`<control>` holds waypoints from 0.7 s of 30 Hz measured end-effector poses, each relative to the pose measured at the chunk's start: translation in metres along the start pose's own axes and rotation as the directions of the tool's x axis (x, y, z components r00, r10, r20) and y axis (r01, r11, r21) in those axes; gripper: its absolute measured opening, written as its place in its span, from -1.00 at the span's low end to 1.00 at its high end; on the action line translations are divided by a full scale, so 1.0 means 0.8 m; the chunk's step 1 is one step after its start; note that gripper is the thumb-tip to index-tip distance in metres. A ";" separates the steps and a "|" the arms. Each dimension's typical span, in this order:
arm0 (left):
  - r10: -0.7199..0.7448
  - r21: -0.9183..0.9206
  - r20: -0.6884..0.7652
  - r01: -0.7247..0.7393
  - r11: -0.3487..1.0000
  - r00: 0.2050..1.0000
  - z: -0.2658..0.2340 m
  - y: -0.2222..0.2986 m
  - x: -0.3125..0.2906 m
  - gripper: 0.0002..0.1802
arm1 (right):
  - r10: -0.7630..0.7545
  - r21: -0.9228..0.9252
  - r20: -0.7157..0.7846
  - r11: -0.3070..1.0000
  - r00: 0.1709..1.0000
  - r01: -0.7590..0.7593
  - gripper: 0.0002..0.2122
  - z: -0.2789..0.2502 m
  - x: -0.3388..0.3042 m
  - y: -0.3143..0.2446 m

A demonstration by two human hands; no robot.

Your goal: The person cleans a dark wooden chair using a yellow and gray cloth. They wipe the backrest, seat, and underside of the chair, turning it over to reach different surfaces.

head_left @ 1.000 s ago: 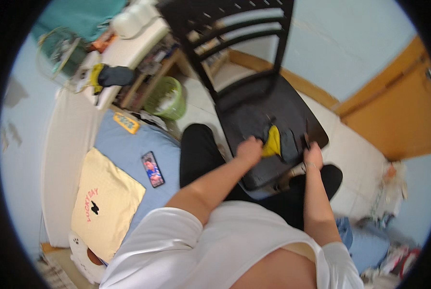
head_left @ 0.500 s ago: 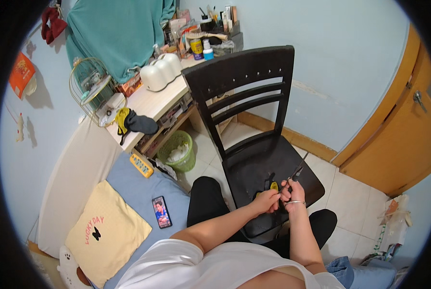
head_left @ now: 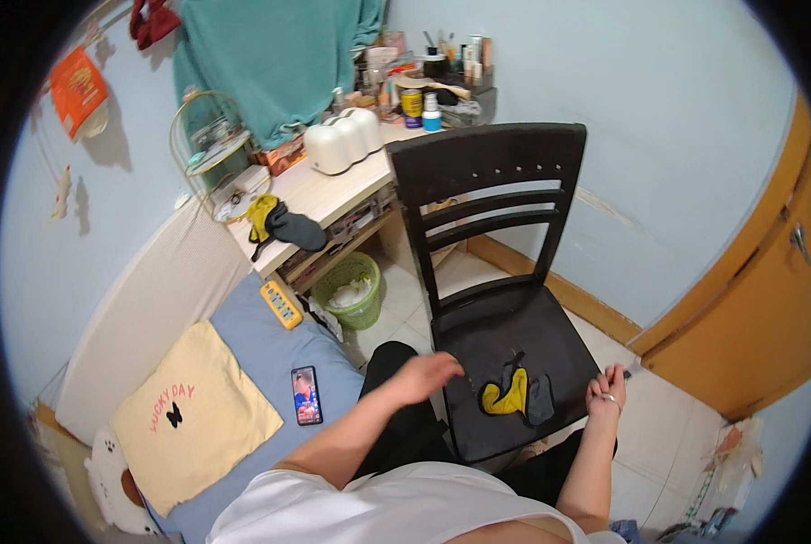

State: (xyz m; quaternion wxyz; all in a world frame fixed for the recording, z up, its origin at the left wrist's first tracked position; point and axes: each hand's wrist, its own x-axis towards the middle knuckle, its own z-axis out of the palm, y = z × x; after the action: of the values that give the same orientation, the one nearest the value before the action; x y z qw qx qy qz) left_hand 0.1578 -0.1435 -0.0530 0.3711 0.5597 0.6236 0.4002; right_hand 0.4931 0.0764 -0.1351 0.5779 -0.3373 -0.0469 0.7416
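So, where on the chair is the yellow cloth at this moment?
In the head view, the yellow cloth lies right of centre on the chair's seat, with grey cloth just to its right, between the left hand and the right hand.

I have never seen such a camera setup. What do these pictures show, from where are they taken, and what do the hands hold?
There is no machine here, only a person working bare-handed. The camera is the left of two wide fisheye ones worn on the head, looking down, so straight edges bend near the rim. On the dark chair seat lies a yellow and grey cloth piece. The left hand is by the seat's left edge and seems empty. The right hand, by the right edge, seems to hold a small dark object, mostly hidden.
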 end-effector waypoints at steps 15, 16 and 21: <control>-0.369 -0.966 -0.257 -0.223 0.133 0.893 -0.369 -0.064 0.144 -0.52 | 0.197 -0.153 0.011 0.969 0.980 -0.193 -0.76 -0.048 0.007 0.026; -0.517 -0.898 -0.439 -0.369 0.238 0.735 -0.341 -0.032 0.174 -0.44 | 0.139 -0.185 -0.040 0.972 0.989 -0.144 -0.73 -0.047 0.000 0.018; -0.485 -0.855 -0.513 -0.369 0.365 0.708 -0.255 -0.021 0.141 -0.17 | 0.033 -0.378 -0.106 0.923 0.994 -0.071 -0.85 -0.029 -0.047 0.030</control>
State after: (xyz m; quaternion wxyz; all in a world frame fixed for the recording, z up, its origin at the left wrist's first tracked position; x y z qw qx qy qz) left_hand -0.0458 -0.0496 0.0121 0.3657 0.0251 0.3957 0.8421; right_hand 0.4898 0.0272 -0.1472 0.4830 -0.4802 -0.1528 0.7161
